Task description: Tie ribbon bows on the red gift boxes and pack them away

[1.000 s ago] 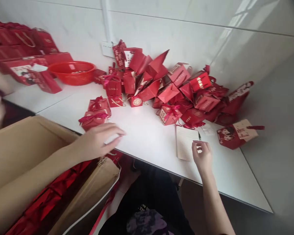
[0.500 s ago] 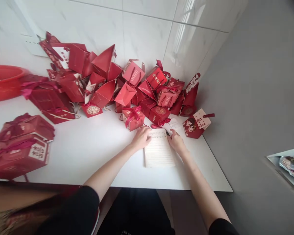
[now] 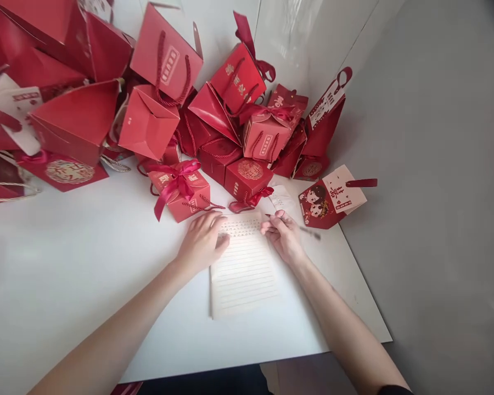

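A lined notepad (image 3: 245,277) lies on the white table, with rows of small handwriting near its top. My left hand (image 3: 202,240) rests on the notepad's upper left edge, its fingers spread and holding nothing. In my right hand (image 3: 285,237), at the notepad's upper right edge, a dark pen (image 3: 310,232) is gripped between the fingers, its back end pointing out to the right. Just beyond my left hand sits a red gift box with a ribbon bow (image 3: 185,192). A crumpled white paper (image 3: 283,200) lies behind my right hand.
Red gift boxes (image 3: 148,123) are heaped along the back of the white table (image 3: 156,340). A hexagonal red box with a pale tag (image 3: 319,206) stands near the table's right edge. A grey surface (image 3: 428,164) rises on the right, and pale tiles are behind the heap.
My right hand has taken up the pen, which lay beside the notepad. The view has moved closer, so the boxes and notepad appear larger. My left hand stays at the notepad's left edge.
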{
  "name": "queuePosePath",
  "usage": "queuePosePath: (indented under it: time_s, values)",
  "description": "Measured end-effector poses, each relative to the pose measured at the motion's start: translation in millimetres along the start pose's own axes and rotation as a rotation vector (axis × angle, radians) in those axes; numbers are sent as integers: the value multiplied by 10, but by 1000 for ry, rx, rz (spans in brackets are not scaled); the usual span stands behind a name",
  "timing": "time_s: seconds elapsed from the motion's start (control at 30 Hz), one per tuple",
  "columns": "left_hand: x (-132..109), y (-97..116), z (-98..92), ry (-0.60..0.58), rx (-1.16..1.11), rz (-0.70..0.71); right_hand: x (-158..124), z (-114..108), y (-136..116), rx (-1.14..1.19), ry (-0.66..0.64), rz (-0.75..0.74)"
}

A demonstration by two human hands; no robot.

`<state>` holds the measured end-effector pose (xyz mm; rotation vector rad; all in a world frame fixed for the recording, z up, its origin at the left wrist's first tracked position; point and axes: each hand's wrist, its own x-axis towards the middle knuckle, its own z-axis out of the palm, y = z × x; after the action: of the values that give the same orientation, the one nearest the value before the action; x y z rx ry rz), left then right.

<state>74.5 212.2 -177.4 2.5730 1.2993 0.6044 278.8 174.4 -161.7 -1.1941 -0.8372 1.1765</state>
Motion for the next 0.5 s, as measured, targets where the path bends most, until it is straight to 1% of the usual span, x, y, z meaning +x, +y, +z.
queuePosePath:
  time_s: [0.07, 0.13, 0.2, 0.27, 0.37, 0.5]
  values:
    - [-3, 6, -5, -2, 10, -3, -12, 58, 51, -13, 57, 5]
    - [-6, 11, -12, -5, 11, 2, -40, 90, 80, -54, 105, -48]
    - [-9, 14, -18, -6, 6, 13, -75, 95, 90, -153, 151, -117]
    - [-11, 16, -24, -2, 0, 16, -99, 81, 92, -302, 204, -156]
    - [-12, 21, -32, 5, -5, 7, -100, 55, 93, -435, 238, -120]
    - [-10, 25, -34, 11, 3, 10, -85, 62, 74, -554, 183, -32]
